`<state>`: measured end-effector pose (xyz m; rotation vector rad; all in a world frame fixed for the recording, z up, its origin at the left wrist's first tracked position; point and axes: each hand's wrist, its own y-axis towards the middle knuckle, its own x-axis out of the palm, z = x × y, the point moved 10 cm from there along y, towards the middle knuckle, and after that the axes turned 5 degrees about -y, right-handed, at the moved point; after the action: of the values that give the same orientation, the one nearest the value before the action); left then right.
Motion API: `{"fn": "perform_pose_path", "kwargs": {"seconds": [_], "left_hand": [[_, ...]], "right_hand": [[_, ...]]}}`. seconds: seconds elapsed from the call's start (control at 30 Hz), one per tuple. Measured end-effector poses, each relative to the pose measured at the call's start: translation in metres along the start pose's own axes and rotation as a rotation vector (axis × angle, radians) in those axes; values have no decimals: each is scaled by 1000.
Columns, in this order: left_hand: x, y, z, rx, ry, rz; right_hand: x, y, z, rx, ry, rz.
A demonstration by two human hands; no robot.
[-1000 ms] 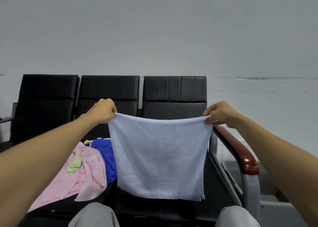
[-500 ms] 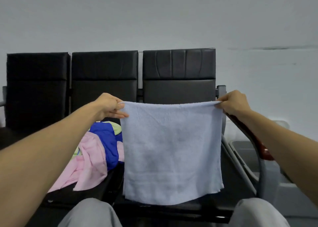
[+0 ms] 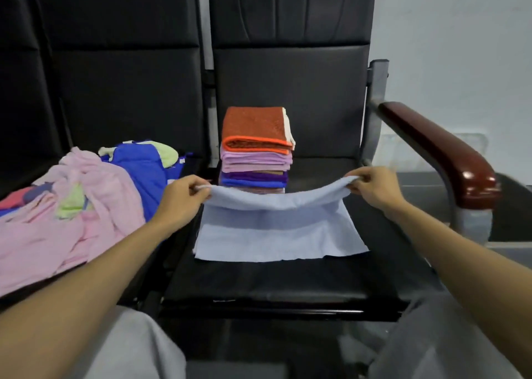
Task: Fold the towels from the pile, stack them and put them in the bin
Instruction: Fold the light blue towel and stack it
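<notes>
Biggest thing here is the row of black padded chairs (image 3: pixel 273 281), which pretty much fills the view. The seat over at 9 o'clock has the unfolded pile (image 3: pixel 86 214) dumped on it, mostly pink towels with a blue one and a few pale green bits poking out.

On the seat straight ahead lies the light blue towel (image 3: pixel 273 240). Its near half is flat on the cushion, with the near edge toward 6 o'clock. Its far edge is lifted off the seat and sags a bit in the middle.

Right behind it at 12 o'clock sits the folded stack (image 3: pixel 256 160): orange towel on top, pinkish-purple ones under that, then purple and blue lower down. The raised edge of the blue towel hides the bottom of the stack.

Over at 3 o'clock there's a dark red armrest (image 3: pixel 437 148) on a grey frame.

The left hand (image 3: pixel 181 200) is pinching the lifted edge at its left corner. The right hand (image 3: pixel 374 186) is pinching the right corner. Both have fingers curled round the cloth.
</notes>
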<state>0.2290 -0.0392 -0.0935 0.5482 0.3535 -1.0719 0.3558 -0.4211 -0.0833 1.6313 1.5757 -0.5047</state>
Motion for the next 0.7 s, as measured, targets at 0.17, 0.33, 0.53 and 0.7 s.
{"fn": "perform_pose_path", "kwargs": {"seconds": [0.17,0.33,0.53,0.7], "left_hand": [[13,-26,-15,76,211,-79],[11,-31,-16,74,277,-198],[37,-51,-38,-13,402,-491],[38,-41,-49,-115,363,-402]], "right_hand": [[27,-15,28,14,-42,-219],[16,-22,27,-51,-153,-335],[45,-44,55,40,-177,-597],[66,-43,64,187,-143,-627]]}}
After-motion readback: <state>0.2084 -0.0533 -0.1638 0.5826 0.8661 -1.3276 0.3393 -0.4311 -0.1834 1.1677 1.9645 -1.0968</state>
